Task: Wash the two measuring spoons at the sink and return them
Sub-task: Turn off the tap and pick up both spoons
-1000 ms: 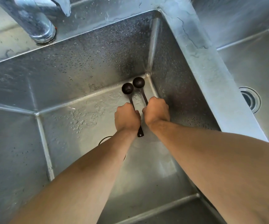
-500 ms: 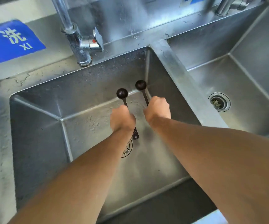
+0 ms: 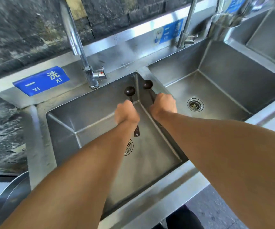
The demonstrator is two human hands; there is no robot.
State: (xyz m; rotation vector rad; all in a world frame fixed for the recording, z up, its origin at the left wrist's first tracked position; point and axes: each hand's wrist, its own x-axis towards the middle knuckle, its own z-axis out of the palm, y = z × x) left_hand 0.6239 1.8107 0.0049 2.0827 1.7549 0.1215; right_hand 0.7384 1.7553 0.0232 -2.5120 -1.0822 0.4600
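Two dark measuring spoons with round bowls are held over the steel sink basin (image 3: 64,129). My left hand (image 3: 126,113) grips the handle of the left spoon (image 3: 129,91), whose handle end sticks out below my fist. My right hand (image 3: 164,104) grips the right spoon (image 3: 147,84), whose bowl is up by the divider between the basins. Both spoon bowls point away from me, toward the back wall of the sink. The faucet (image 3: 90,75) stands behind and to the left of the spoons; no water runs from it.
A drain (image 3: 128,147) sits in the left basin floor under my left forearm. A second basin (image 3: 216,90) with its own drain (image 3: 195,104) and faucet (image 3: 183,37) lies to the right. A blue sign (image 3: 41,80) is on the back ledge. A metal bowl rim (image 3: 6,195) shows at lower left.
Both hands have risen out of the basin's far corner with the spoons, and the view has pulled back to show both basins and faucets.
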